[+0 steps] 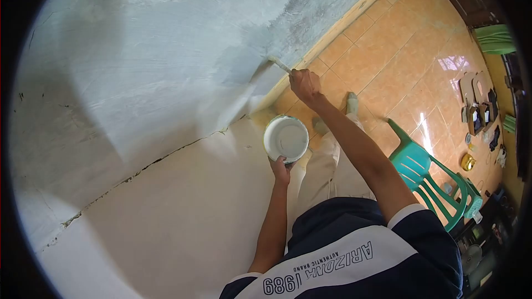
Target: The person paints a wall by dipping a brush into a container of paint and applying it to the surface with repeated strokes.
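My left hand (281, 170) grips the near rim of a round white bucket (286, 139), which has pale paint low inside it. My right hand (305, 84) is closed around the handle of a paintbrush (280, 65). The brush's tip is against the lower part of the grey-white wall (183, 39), just above the yellowish skirting strip (330, 37). Darker, damp-looking patches show on the wall around and beyond the tip.
A green plastic chair (413, 160) stands on the orange tiled floor (382, 72) at the right. Farther right lie a gold kettle (467, 161) and several small items. A long crack (158, 159) runs along the wall's corner.
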The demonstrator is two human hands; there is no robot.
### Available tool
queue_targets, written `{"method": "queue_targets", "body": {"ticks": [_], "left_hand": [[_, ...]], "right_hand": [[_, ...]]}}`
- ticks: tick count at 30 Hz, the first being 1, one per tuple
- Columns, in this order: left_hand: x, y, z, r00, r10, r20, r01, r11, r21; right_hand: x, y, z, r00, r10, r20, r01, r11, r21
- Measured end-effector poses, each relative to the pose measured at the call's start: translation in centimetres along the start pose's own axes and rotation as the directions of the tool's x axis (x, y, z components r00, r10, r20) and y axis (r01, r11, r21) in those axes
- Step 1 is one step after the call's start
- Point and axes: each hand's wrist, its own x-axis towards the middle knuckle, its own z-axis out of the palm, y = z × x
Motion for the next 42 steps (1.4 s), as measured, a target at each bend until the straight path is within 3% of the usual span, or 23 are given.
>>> {"method": "queue_targets", "body": {"ticks": [2,4,5,7,10,13,17,19,22,26,28,31,34,38,42], "left_hand": [[0.0,0.0,-0.1,1.000,0.009,0.005,-0.009,1.000,-0.017],[0.1,-0.3,-0.1,0.998,-0.002,-0.055,0.003,1.000,0.005],[0.2,-0.4,-0.1,0.998,-0.002,-0.055,0.003,1.000,0.005],[0.3,-0.4,-0.2,1.000,-0.014,-0.025,0.015,1.000,0.014],[-0.1,-0.3,0.2,1.000,-0.002,0.007,0.002,1.000,0.006],[-0.3,-0.3,0.2,1.000,-0.002,-0.001,0.002,1.000,0.015],[-0.5,-0.1,0.3,0.999,0.009,-0.049,-0.006,0.998,0.055],[-0.3,-0.3,-0.1,1.000,-0.008,-0.006,0.008,0.999,0.032],[-0.3,0.2,-0.1,1.000,-0.030,0.008,0.030,0.999,0.023],[-1.0,0.9,0.9,1.000,-0.007,0.006,0.007,0.999,0.042],[-1.3,1.2,1.3,1.000,-0.008,0.008,0.007,1.000,0.026],[-0.8,0.9,1.1,0.999,0.010,0.042,-0.010,1.000,0.015],[-0.5,0.7,1.1,0.999,0.005,0.037,-0.006,0.999,0.041],[-0.4,0.4,1.3,1.000,-0.002,-0.001,0.002,0.998,0.063],[-0.7,0.2,1.3,1.000,-0.029,-0.002,0.029,0.999,0.026]], "right_hand": [[-0.1,-0.2,-0.3,0.997,0.035,0.067,-0.035,0.999,-0.008],[-0.4,-1.5,-2.4,0.997,-0.052,-0.058,0.059,0.989,0.137],[-0.5,-2.4,-3.5,0.997,-0.053,-0.058,0.060,0.989,0.137],[-0.9,-4.2,-5.5,0.971,-0.116,-0.208,0.170,0.950,0.264],[-2.4,-5.6,-7.3,0.943,-0.101,-0.316,0.210,0.919,0.333],[-2.1,-6.1,-7.5,0.880,-0.164,-0.445,0.309,0.911,0.275],[-0.5,-4.3,-4.3,0.917,-0.135,-0.375,0.234,0.944,0.232],[-0.4,-2.9,-3.3,0.970,-0.112,-0.217,0.138,0.985,0.108],[-0.6,-1.7,-3.3,0.993,-0.050,-0.104,0.061,0.992,0.107],[-2.0,-3.7,-7.2,0.983,0.041,-0.182,0.007,0.968,0.252],[-2.5,-6.4,-11.2,0.986,0.104,-0.127,-0.023,0.854,0.519],[-2.0,-10.1,-15.6,0.984,0.125,-0.129,-0.010,0.756,0.654],[0.2,-11.1,-16.0,0.986,0.087,-0.141,0.017,0.795,0.606],[1.5,-7.2,-11.1,0.980,0.011,-0.197,0.099,0.834,0.542],[1.4,-4.0,-7.7,0.997,0.061,-0.051,-0.028,0.868,0.496]]}}
